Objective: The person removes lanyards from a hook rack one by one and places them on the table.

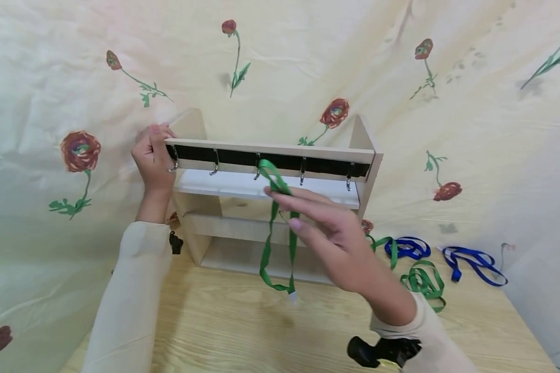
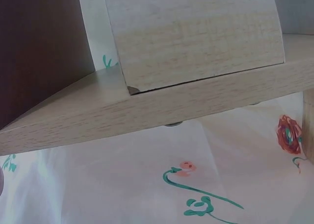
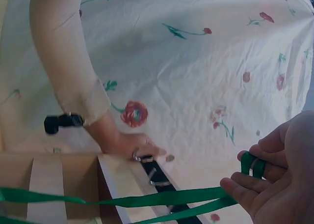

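Observation:
In the head view a green lanyard [image 1: 266, 259] hangs from my right hand [image 1: 340, 238], which holds it between thumb and fingers. Its upper loop is close to the middle hook [image 1: 257, 168] of a wooden shelf rack [image 1: 261, 225]; whether they touch I cannot tell. The right wrist view shows the green ribbon [image 3: 162, 198] running past the fingers [image 3: 245, 184], with a loop between them. My left hand [image 1: 153, 160] grips the left end of the rack's hook rail [image 1: 280, 147]. Only the rack's boards [image 2: 196, 89] fill most of the left wrist view.
Several metal hooks line the rail's black strip [image 1: 287, 161]. Right of the rack, blue lanyards [image 1: 476, 261] and more green lanyards [image 1: 424, 280] lie on the wooden table [image 1: 242, 321]. Flowered cloth [image 1: 280, 67] hangs behind.

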The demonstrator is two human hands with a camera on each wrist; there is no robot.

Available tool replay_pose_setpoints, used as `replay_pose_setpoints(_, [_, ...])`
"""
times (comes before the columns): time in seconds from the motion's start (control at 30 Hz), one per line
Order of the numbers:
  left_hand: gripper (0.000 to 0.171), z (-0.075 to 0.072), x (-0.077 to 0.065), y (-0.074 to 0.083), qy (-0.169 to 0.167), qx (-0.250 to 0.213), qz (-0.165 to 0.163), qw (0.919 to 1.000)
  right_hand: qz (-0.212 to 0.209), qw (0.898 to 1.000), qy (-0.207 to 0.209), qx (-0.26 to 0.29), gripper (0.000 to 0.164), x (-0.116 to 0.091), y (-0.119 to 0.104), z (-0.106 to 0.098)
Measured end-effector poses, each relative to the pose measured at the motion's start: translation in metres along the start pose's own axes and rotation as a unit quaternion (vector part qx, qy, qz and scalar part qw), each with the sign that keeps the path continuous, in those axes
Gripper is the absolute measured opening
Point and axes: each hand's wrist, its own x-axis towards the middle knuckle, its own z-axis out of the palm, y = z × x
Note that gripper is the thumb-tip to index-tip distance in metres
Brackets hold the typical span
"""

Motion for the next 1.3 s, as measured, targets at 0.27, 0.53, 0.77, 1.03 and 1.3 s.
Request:
replay_pose_setpoints(0.27, [0.041, -0.005, 0.006, -0.015, 0.001, 0.001, 0.007, 1.0000, -0.028, 0.998, 0.053, 0.003, 0.046, -0.025, -0.002, -0.044])
replay_pose_setpoints(0.53, [0.041, -0.004, 0.006, -0.013, 0.001, 0.001, 0.006, 1.0000, -0.044, 0.991, 0.123, 0.032, 0.040, -0.056, 0.001, -0.091])
replay_pose_setpoints(0.77, [0.040, -0.002, 0.003, -0.009, 0.003, -0.007, 0.006, 1.0000, -0.004, 0.986, 0.162, -0.034, 0.035, -0.085, 0.007, -0.134])
replay_pose_setpoints(1.03, [0.041, -0.003, 0.001, -0.011, 0.002, -0.004, 0.005, 1.0000, 0.084, 0.967, 0.207, -0.121, 0.035, -0.117, 0.016, -0.176])
replay_pose_setpoints(1.3, [0.041, -0.001, 0.000, -0.005, -0.002, -0.012, 0.012, 0.9999, 0.104, 0.958, 0.238, -0.122, 0.036, -0.139, 0.041, -0.221])
